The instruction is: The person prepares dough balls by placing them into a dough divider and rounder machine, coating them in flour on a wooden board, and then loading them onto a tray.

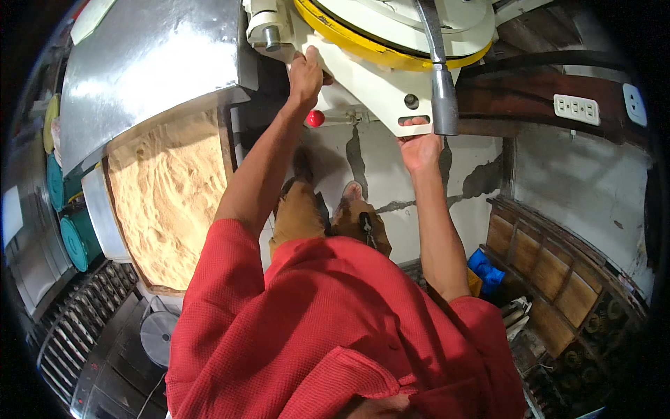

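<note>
A heavy cream-coloured machine (370,87) with a round top and a yellow ring (391,52) stands at the far middle. My left hand (306,78) is closed around the left edge of its triangular plate, thumb on top. At the plate's near corner, my right hand (421,150) has its fingers hooked through the slotted hole. A grey metal lever (442,98) hangs beside that hand, and a dark knob (412,102) sits just above the slot. Below my left hand is a red ball knob (315,118).
To my left, a wooden-framed tray (227,146) holds pale yellow powder under a shiny metal cover (153,77). A power strip (576,109) is fixed to the dark beam at right. Wooden shelving (537,265) and a blue bag (486,271) stand low on the right.
</note>
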The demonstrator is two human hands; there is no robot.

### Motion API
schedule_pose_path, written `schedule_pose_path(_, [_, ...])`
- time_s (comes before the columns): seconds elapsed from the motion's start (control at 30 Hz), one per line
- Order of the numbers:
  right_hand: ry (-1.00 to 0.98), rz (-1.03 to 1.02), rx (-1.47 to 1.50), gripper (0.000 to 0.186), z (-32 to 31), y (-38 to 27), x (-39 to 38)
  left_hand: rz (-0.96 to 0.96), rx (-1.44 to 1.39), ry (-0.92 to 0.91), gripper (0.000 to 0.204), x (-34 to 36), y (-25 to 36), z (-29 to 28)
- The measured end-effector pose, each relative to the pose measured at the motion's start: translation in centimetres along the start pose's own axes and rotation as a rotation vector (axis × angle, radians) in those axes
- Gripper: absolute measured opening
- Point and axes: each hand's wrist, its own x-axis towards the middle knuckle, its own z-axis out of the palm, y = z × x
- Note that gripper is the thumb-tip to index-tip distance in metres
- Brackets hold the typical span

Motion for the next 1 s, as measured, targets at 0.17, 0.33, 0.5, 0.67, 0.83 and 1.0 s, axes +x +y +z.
schedule_pose_path(0.17, [-0.010,0.015,-0.056,0.038,-0.4,0.1,0.5,0.008,0.118,0.049,0.046,0.3,0.5,-0.3])
schedule_pose_path(0.33, [-0.054,-0.013,-0.033,0.055,-1.6,0.1,1.0,0.091,0.157,0.088,0.046,0.6,-0.3,0.7])
schedule_pose_path(0.5, [-0.131,0.033,-0.149,0.051,-0.5,0.5,-1.3,0.092,0.095,0.166,0.048,0.7,-1.0,-0.8])
schedule_pose_path(0.67, [-0.122,-0.030,-0.182,0.035,-1.9,-1.6,1.7,0.052,0.208,0.094,0.046,0.3,0.6,0.9])
schedule_pose_path(0.83, [-0.154,0.005,-0.231,0.048,-2.3,-0.1,0.7,0.042,0.123,0.153,0.047,0.4,-0.5,-0.4])
schedule_pose_path(1.0, [-0.110,0.070,-0.236,0.060,-2.5,1.1,0.9,0.021,0.171,0.206,0.042,1.8,-1.2,-0.2])
